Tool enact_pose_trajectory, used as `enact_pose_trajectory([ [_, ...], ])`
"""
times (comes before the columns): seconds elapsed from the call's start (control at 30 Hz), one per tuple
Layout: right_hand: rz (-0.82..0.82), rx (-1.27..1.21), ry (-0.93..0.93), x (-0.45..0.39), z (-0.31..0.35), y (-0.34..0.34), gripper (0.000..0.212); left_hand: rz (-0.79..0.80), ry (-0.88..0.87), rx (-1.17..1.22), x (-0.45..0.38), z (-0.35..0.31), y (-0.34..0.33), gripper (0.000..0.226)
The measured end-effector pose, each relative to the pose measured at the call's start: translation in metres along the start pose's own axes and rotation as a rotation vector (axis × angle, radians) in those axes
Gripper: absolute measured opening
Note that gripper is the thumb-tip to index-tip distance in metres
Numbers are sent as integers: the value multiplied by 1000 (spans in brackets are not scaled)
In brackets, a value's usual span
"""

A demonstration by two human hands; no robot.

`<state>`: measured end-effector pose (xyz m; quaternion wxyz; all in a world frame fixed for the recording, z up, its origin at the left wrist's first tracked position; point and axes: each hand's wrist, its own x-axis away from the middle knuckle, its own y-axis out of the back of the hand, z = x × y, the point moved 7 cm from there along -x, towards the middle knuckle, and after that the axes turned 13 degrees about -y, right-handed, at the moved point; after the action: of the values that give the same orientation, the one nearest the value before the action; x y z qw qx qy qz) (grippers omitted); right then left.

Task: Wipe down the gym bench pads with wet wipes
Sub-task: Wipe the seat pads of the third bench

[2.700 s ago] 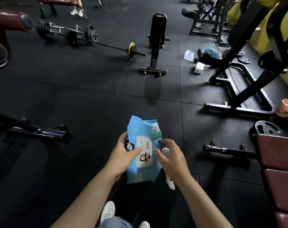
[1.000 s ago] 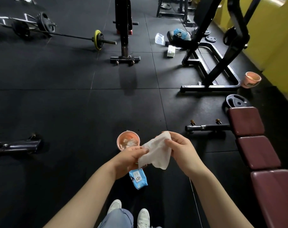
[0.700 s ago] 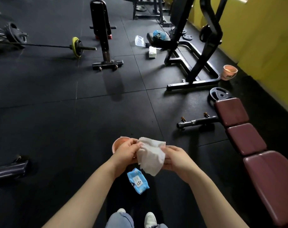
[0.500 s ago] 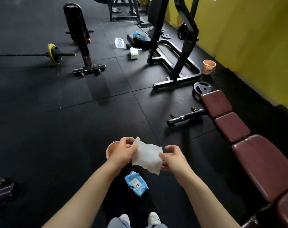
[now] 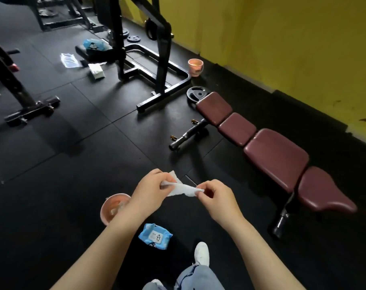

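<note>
I am pinching the wet wipe (image 5: 183,188) between left hand (image 5: 150,190) and right hand (image 5: 216,198), fingers gripping opposite ends, above the floor. It is looking limp, light, probably slippery, so I am judging a bunched palm grip best for the bench pads (image 5: 276,158) lying well apart.

Dim, soft shadows, wide-angle edge distortion

A dim gym has a black rubber-tiled floor (image 5: 77,155) that meets a scuffed yellow wall (image 5: 282,38) on the right, with black steel rack frames (image 5: 161,65), a loose weight plate (image 5: 197,93) and a small pinkish pot (image 5: 195,66) near the wall's foot.
</note>
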<state>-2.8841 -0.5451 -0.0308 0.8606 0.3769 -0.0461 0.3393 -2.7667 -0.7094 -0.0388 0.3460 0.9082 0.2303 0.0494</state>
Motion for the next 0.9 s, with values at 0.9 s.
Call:
enact_pose_trajectory([
  [0.9, -59, -303, -230, -232, -105, 171, 29, -131, 133, 278, -258, -85, -166, 23],
])
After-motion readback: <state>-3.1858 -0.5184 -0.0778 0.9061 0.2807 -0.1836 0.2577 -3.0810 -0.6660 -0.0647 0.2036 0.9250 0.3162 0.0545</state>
